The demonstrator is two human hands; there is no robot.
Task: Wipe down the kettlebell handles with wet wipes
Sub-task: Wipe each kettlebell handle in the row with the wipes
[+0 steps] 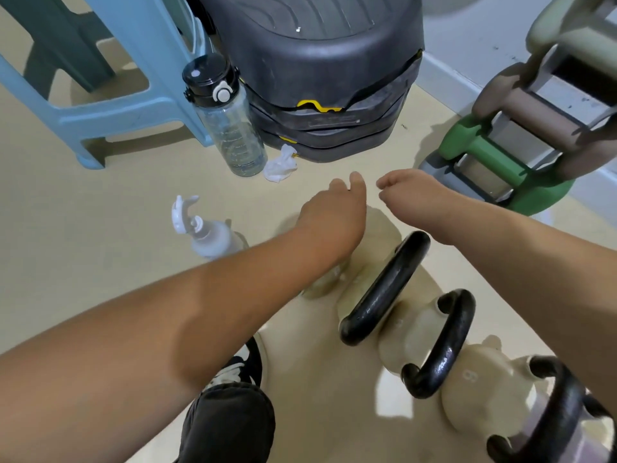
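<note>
Both our left hand (337,208) and right hand (410,195) hover loosely curled and empty, so reaching over could knock the nearest kettlebell handle (384,289).

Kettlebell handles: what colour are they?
Black, on cream bodies; the kettlebell handles show clearly in the head view.

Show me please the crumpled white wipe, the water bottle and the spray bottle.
crumpled white wipe (279,164), head view, middle of the wad.
water bottle (233,135), head view, clear body.
spray bottle (213,237), head view, shoulder below the trigger.
</note>
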